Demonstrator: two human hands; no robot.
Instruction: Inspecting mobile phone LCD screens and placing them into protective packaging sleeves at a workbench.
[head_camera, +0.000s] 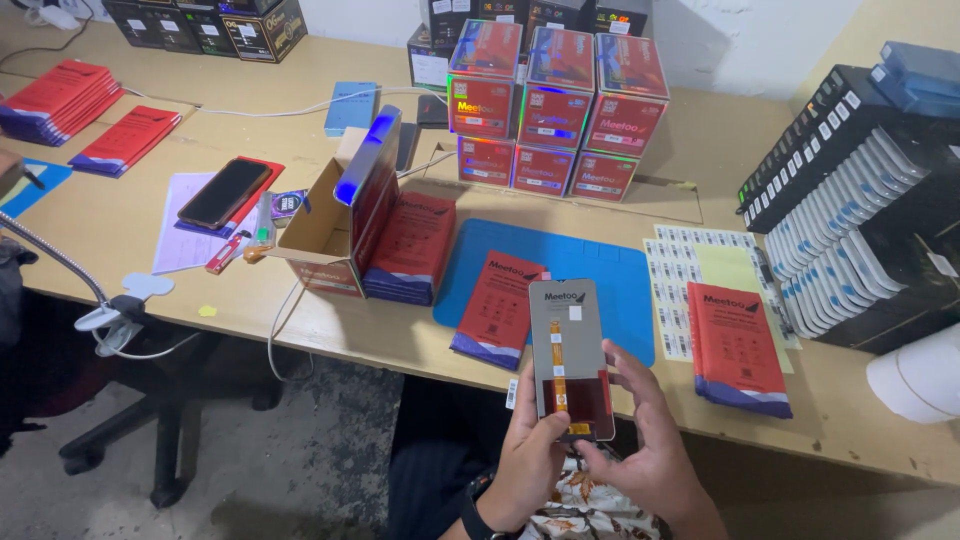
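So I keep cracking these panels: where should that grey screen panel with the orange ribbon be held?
By its long side edges, low down, from below. The screen panel stands upright, ribbon side up; the left hand already pinches its lower left edge, the right hand sits by the lower right. Avoid the orange ribbon.

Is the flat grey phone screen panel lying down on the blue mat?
No, the flat grey phone screen panel is held up off the blue mat by the left hand and right hand.

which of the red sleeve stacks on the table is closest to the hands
The red stack lying on the blue mat, just left of the screen panel both hands hold. The other stacks lie farther off.
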